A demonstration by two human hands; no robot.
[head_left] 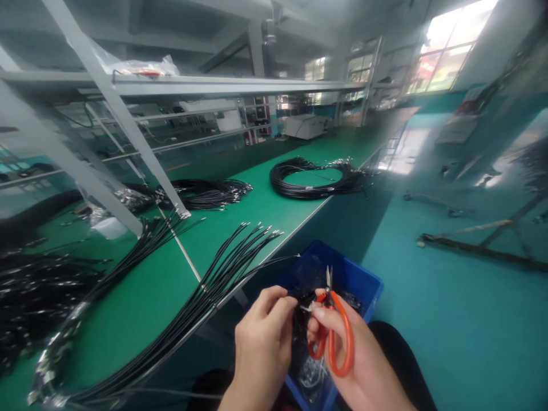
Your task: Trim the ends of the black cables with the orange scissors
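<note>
The left hand (263,334) and right hand (363,351) pinch a small pale tip (305,308) between their fingers; keep the cradled orange-handled scissors (350,342) aimed away.

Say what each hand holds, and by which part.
Right hand: scissors, by the orange handles. Left hand: apparently pinching a thin piece, mostly hidden; which part cannot be told.

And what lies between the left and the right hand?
In the head view, a small silvery piece shows between left hand and right hand, above the blue bin.
</note>
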